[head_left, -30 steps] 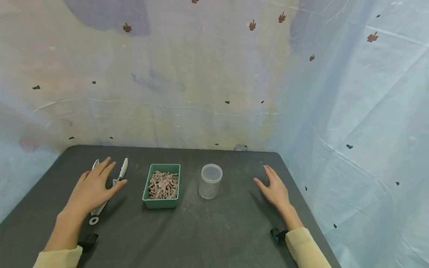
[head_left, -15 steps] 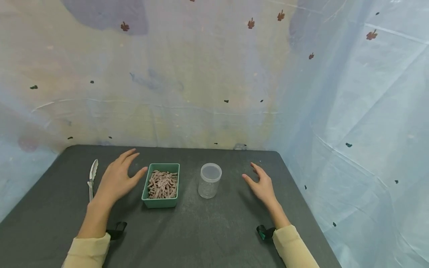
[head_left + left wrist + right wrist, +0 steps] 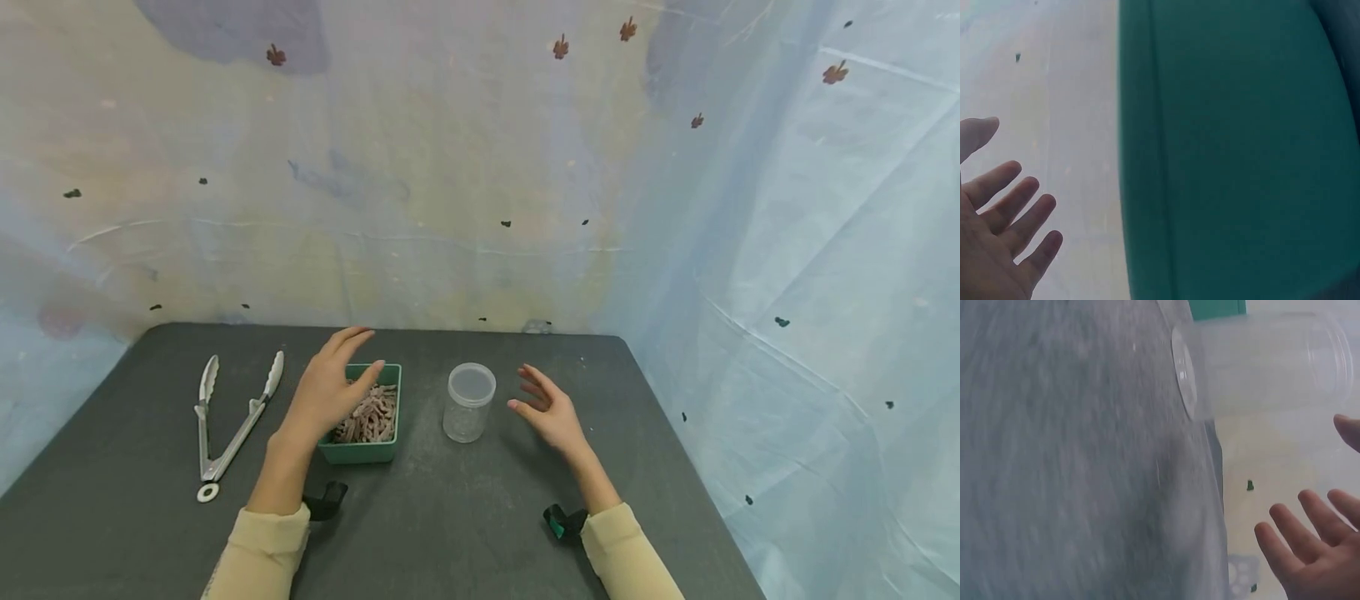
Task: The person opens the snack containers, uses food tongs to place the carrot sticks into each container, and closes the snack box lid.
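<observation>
A clear jar with a translucent lid stands upright near the middle of the table. My right hand is just right of it with spread fingers, holding nothing; the jar also shows large in the right wrist view. My left hand is raised over the left part of a green rectangular tub, fingers apart and nothing in them. Small brownish-pink strips fill the tub, partly hidden by that hand. The tub's green wall takes up much of the left wrist view.
Metal tongs with white tips lie spread on the table at the left, their ring end toward me. The dark table ends against a patterned plastic sheet at the back. Another sheet side hangs at the right.
My left hand has moved right, from over the tongs to over the tub, uncovering the tongs. My right hand has come left, closer to the jar.
</observation>
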A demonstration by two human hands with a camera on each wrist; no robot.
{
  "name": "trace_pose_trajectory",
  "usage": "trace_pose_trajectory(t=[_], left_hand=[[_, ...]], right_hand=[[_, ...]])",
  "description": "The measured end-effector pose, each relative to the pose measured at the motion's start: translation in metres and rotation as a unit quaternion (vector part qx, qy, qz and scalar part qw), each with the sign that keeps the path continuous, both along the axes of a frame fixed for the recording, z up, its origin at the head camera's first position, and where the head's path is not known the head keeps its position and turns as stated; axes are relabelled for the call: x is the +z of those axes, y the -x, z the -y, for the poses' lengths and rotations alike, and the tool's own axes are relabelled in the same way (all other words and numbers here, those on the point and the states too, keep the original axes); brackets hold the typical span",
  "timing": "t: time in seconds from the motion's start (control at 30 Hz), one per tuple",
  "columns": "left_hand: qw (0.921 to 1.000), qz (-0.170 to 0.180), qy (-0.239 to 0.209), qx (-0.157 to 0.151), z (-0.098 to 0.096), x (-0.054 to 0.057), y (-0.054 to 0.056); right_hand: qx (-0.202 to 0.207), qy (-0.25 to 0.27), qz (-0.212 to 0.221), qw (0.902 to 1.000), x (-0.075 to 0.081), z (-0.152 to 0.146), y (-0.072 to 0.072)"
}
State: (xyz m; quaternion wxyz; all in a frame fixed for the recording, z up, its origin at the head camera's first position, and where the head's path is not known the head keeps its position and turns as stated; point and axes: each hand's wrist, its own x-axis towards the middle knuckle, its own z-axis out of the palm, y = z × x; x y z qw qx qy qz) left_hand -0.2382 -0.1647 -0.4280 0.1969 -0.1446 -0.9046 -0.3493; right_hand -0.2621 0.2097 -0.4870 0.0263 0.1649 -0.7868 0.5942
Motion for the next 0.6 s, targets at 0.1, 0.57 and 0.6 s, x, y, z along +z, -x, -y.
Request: trace_pose_trajectory(t=[0.1,0.57,0.6], left_hand=[[0.9999,0.008,-0.006,-0.014,-0.013,-0.001,0.004],[0.9916,0.041,-0.033,-0.118,-0.065,0.001,0.015],[0.9902,0.049,-0.032,-0.127,-0.068,0.001,0.015]], right_hand=[[0.024,0.013,0.004,0.9996,-0.001,0.008,-0.001],[0.082,0.026,0.034,0.9957,-0.009,0.038,-0.005],[0.081,0.025,0.034,0.9958,-0.01,0.04,-0.005]])
